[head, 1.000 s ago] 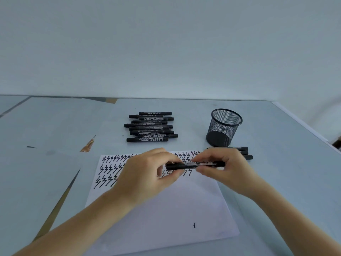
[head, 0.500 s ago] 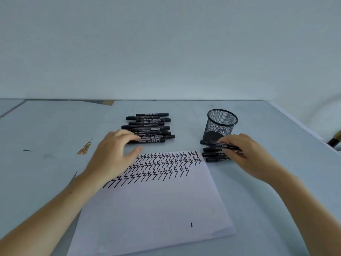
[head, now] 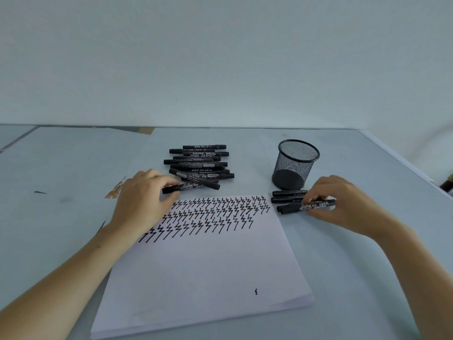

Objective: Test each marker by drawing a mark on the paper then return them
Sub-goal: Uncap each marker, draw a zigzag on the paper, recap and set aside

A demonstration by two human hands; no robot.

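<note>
Your left hand [head: 144, 200] pinches a fresh marker [head: 188, 186] at the near edge of the pile [head: 198, 163]; lift it clear without rolling its neighbours. Your right hand [head: 343, 202] holds the tested marker [head: 306, 206] beside the cup [head: 295, 165]; lay it parallel. The paper [head: 201, 261] lies between.

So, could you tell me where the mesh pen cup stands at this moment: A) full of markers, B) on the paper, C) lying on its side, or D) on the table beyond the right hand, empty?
D: the mesh pen cup stands upright and empty on the table, just beyond the right hand.
</note>
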